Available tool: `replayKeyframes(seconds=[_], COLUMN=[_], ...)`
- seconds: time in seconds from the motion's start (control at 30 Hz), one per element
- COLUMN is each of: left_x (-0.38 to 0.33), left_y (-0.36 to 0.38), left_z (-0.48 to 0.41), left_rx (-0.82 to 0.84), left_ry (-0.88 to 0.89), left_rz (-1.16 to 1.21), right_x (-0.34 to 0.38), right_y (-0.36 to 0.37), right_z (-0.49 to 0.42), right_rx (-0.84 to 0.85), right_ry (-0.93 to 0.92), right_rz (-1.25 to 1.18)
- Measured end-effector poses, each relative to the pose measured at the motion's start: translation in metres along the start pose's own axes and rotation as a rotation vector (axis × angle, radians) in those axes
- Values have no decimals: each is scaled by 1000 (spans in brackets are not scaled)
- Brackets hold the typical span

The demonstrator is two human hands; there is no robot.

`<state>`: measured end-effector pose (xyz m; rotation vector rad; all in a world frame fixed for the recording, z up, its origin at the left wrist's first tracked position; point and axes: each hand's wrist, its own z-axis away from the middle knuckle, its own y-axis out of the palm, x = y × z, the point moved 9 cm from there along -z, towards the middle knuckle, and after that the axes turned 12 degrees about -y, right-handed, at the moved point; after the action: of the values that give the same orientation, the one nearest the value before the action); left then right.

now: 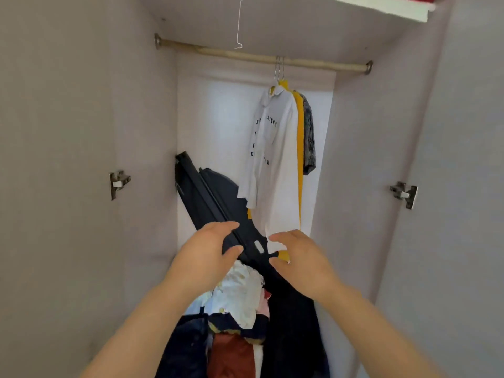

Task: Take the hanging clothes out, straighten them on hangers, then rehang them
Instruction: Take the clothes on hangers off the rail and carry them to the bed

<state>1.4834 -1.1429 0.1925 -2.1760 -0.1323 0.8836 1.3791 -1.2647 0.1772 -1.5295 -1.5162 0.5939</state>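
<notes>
Both hands, left hand [207,252] and right hand [297,257], reach forward, fingers loosely spread.

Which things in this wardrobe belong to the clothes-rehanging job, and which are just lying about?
For the job: white shirt, yellow garment, grey garment, their hanger hooks, the rail, left hand and right hand, both empty.

Lying about: black leaning object, heap of clothes below, door hinge.
</notes>
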Motion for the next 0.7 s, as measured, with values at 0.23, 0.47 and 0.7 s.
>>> replayKeyframes(seconds=[0.23, 0.47, 0.7], left_x=[-30, -28, -26], left_y=[-10, -24, -28], left_z=[-124, -226, -326], left_rx=[-225, -327, -392], left_ry=[55, 57, 136], left_rz=[14, 25, 75], right_x=[-47, -65, -84], right_y=[-45, -91, -120], right_z=[-125, -236, -345], right_rx=[-135, -287, -423], right_ry=[-187, -325, -352], right_rz=[25, 72, 267])
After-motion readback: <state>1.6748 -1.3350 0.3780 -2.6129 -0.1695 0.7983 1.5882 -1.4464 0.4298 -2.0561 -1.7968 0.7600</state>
